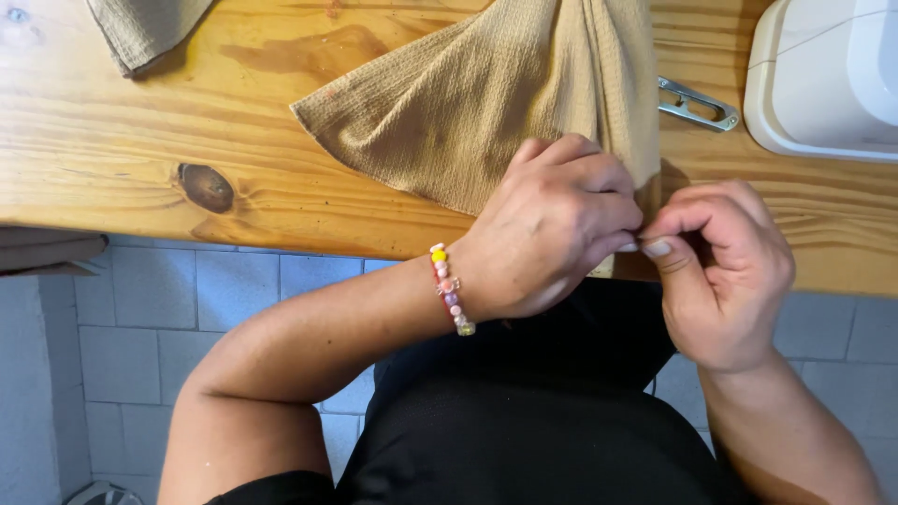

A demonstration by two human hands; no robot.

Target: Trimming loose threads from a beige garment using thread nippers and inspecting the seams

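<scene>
Nearest, both hands closed in a narrow pinch at the table's near edge: left hand [552, 229], with a bead bracelet [451, 288] at the wrist, curled over the hem of the tan cloth [486, 103]; right hand [720, 266] meeting it, thumb and forefinger pressed together on the same hem, or on something too small to make out. Best done, by the look of it, with the pinch kept tight and close to the cloth edge, hem held taut between the two hands, and the bulk left resting on the wooden table [140, 140]. Little room right: metal snips [697, 103] just beyond the cloth, white machine [823, 79] at the far right corner. More open board left, past the dark knot [206, 187]; second folded cloth [140, 33] far left. Tiled floor [187, 309] below the near edge.
</scene>
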